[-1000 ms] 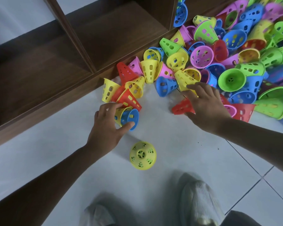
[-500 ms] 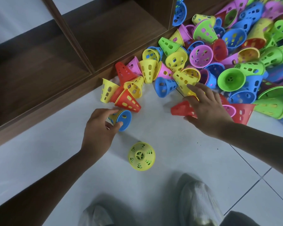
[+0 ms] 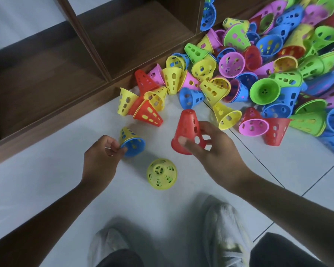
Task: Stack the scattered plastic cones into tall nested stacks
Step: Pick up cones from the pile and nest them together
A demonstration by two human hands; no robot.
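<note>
Bare floor (image 3: 46, 180) lower left; left hand (image 3: 102, 157) pinching blue-and-yellow nested cones (image 3: 132, 143); right hand (image 3: 218, 149) gripping red cone (image 3: 187, 130); cone pile (image 3: 278, 64) cut off upper right.

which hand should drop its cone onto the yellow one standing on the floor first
Right, probably: the right hand holds the red cone upright, open end down. The left hand pinches a tilted blue-and-yellow pair. Both are near the yellow cone.

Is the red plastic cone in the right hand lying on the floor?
No, the right hand holds the red plastic cone lifted above the white tiled floor, its narrow end up.
</note>
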